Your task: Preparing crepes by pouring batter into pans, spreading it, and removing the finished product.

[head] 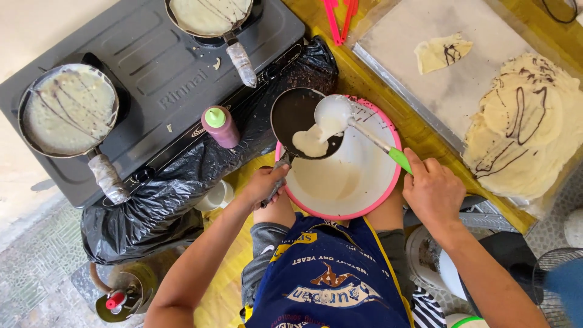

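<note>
A blue apron (pixel 331 276) with yellow trim covers the person's lap, closest to the lens; both forearms reach forward from its sides over a pink-rimmed bowl of pale batter (pixel 355 185). The left hand (pixel 262 185) is clenched around the handle of a small dark pan (pixel 299 118), held level over the bowl's left rim, handle running back toward the body; the right hand (pixel 432 189) grips the green handle of a ladle (pixel 364 130), its long axis slanting up-left, cup tipped so batter pours into the pan. On the dark two-burner stove (pixel 164 79) sit two more pans, one at left (pixel 68 109) and one at the back (pixel 209 15), each holding a crepe streaked with chocolate; a tray (pixel 425 79) at right carries one folded crepe (pixel 442 51) and one stack (pixel 525 127); one purple squeeze bottle (pixel 220 126) stands on the stove's edge.
</note>
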